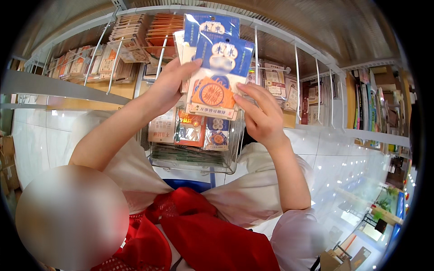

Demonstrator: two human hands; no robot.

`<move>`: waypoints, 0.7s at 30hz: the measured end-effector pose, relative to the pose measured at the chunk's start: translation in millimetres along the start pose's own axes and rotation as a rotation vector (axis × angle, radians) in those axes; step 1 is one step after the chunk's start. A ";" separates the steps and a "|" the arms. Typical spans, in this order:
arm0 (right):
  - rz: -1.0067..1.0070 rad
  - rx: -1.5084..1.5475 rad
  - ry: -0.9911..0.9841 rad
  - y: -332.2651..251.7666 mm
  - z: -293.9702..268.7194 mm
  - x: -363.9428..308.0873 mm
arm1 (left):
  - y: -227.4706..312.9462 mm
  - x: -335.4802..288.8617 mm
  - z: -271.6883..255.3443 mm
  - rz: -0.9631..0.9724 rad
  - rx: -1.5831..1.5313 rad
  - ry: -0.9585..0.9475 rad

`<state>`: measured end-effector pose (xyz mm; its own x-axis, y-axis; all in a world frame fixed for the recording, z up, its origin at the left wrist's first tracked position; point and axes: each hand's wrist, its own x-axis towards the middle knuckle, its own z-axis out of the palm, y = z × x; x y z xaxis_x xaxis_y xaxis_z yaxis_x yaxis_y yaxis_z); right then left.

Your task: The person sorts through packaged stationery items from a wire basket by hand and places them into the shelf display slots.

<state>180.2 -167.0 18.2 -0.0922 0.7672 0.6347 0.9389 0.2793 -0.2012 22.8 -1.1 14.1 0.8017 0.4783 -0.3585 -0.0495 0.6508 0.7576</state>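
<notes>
Holding, before the hook rack (pixel 296 67) and over the wire-mesh basket (pixel 231 158), overlapping blue-topped plastic packets (pixel 217 74), clamping them in the left hand (pixel 169 83), pinching the right edge with the right hand (pixel 263 116), perhaps risking a slip by loosening on slick plastic.

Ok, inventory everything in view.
Blue-topped packets: two or more, blue and white, in hands
Mesh basket: one, grey, below them
Basket packets: several, mixed colours, inside
Hanging packets: many, white and orange, upper left
Rack rods: several, white, across the top
Books: many, mixed colours, far right
Tiled floor: one, white, below
Plants: some, green, lower right
Red clothing: count unclear, red, lower centre
Left hand: one, bare, gripping packets' left edge
Right hand: one, bare, at their right edge
</notes>
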 end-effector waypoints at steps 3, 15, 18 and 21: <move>0.058 0.127 0.030 -0.2 3.3 -4.5 | -8.4 -4.1 0.7 0.155 0.317 -0.001; 0.982 0.711 0.046 -1.1 16.7 -0.3 | -29.8 -22.6 -5.5 0.078 0.525 -0.028; 1.103 0.747 0.015 16.4 5.9 -4.8 | -22.5 -15.8 -8.4 0.162 0.213 0.079; 1.117 0.861 0.030 35.0 -20.1 -2.7 | 1.4 -8.9 -12.6 0.245 0.047 0.077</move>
<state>220.0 -170.9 24.4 0.5730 0.8063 -0.1469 0.0166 -0.1906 -0.9815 8.1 3.0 11.4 0.7217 0.6626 -0.2004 -0.2070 0.4827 0.8510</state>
